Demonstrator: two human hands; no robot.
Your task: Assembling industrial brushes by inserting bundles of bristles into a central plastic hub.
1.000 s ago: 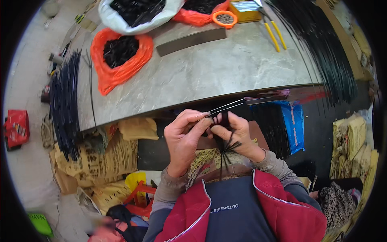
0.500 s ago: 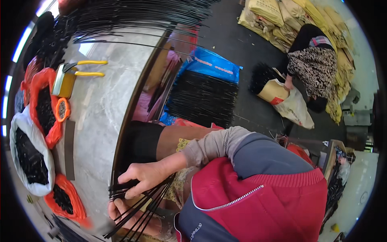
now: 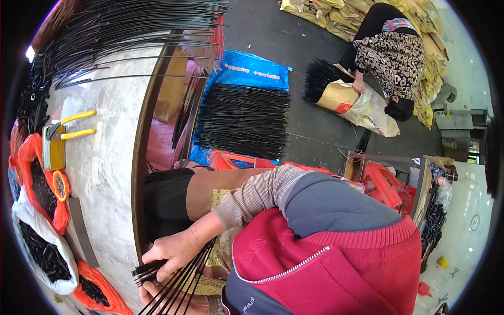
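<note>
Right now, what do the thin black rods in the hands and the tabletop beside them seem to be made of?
The black rods look like thin plastic-coated wire or plastic strips: uniformly dark, slightly glossy, springy where they fan out; which one is hard to tell. The right hand grips them, the left hand below. The tabletop looks like polished grey marble or a marble-look laminate, veined and reflective, with a brown wood-like edge.

Head turned further right, right hand [image 3: 176,252] with black rods [image 3: 178,281] shifted rightward in view
</note>
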